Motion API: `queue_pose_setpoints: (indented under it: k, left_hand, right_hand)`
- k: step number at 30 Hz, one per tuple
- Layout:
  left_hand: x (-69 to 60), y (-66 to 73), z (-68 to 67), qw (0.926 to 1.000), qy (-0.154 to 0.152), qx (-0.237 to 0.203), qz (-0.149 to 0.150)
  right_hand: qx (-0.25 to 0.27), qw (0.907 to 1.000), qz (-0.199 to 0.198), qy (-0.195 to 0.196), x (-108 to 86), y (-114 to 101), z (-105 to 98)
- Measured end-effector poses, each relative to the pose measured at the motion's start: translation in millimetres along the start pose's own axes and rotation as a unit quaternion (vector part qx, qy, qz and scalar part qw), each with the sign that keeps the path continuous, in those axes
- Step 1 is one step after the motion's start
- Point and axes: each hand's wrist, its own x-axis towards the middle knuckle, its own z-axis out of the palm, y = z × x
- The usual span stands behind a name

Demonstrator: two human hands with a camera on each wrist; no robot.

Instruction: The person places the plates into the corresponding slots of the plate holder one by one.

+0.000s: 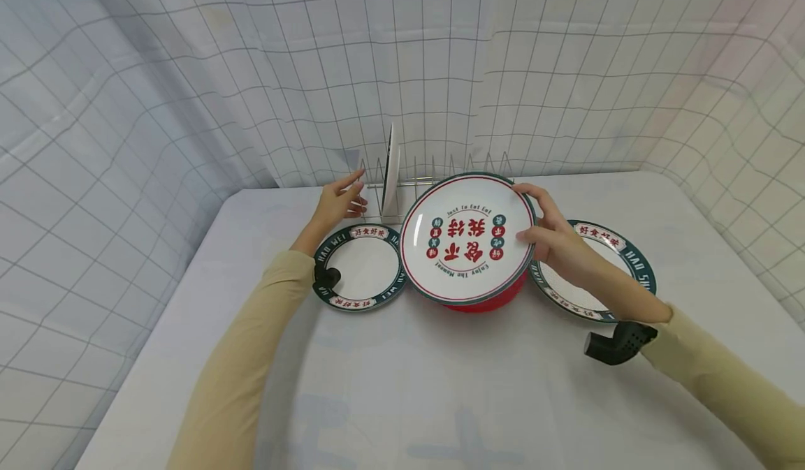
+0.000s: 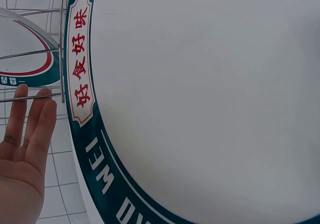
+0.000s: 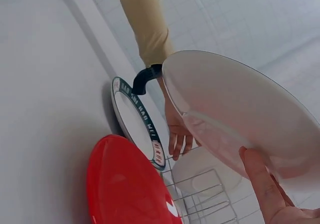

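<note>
My right hand (image 1: 556,236) grips a white plate (image 1: 468,236) with red and green lettering by its right edge, thumb on the face and fingers behind. The plate is tilted above a red dish (image 1: 490,301), mostly hidden in the head view; in the right wrist view the red dish (image 3: 125,184) shows below the plate's white underside (image 3: 240,108). My left hand (image 1: 339,203) is at the left end of a wire rack (image 1: 428,180), fingers fairly straight; in the left wrist view the fingertips are by a rack wire. One plate (image 1: 391,170) stands upright in the rack.
A green-rimmed plate (image 1: 367,267) lies flat on the table in front of the rack, below my left wrist. Another green-rimmed plate (image 1: 638,264) lies at the right, partly under my right forearm. Checked white cloth (image 1: 440,58) hangs behind and at both sides.
</note>
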Motion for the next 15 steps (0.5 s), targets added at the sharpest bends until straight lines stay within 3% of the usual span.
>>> queue_pose_setpoints:
  k: [9,15]
  left_hand:
    - [-2.3,3.1,0.3,1.0,0.0,-0.005,0.0]
    - [-2.3,2.7,0.9,1.0,0.004,-0.006,0.001]
  right_hand:
    - [-0.026,0.998,-0.01,0.056,38.3,-14,-9]
    - [-0.051,0.996,-0.012,0.073,63.4,-22,-9]
